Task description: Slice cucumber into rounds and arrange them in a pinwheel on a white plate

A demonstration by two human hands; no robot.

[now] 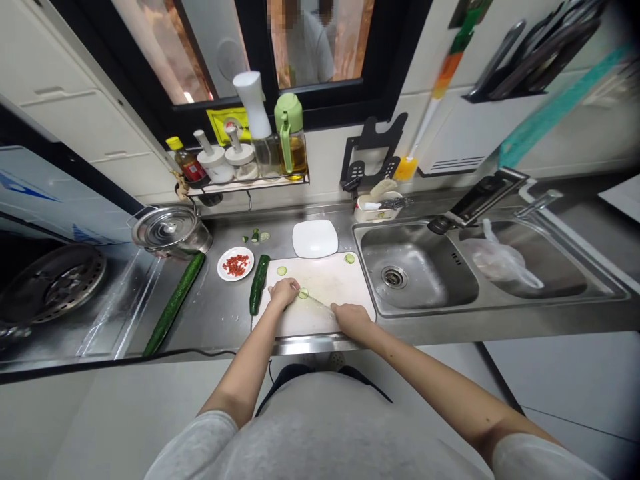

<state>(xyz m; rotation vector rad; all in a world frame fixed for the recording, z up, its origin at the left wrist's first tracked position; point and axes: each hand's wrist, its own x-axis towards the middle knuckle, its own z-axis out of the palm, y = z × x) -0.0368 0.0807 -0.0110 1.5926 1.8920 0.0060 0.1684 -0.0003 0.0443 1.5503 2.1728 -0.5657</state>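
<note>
Cucumber (303, 293) in a pale round slice lies on the white cutting board (310, 321), between the two hands. From the left, a dark pan (55, 287) sits near a lidded steel pot (170, 230), and a long green cucumber (173, 308) slants across the counter (213, 310) below the pot. Next comes a small white plate (235, 264) of chopped red pieces, with green scraps (255, 235) just behind it, then a shorter dark cucumber (259, 285) along the board's left edge. The left hand (284, 293) reaches up over the board, knuckles bent and fingers curled together, thumb and fingertips beside the slice; whether they clamp anything is too small to tell. A thin knife (319, 304) slants from the slice down to the right hand (353, 319), which comes in low from the right, its fingers closed around the handle. An empty white dish (315, 239) sits behind the board, another slice (349, 259) lies at its far right corner, and the steel sink (417, 267) is just beyond.
</note>
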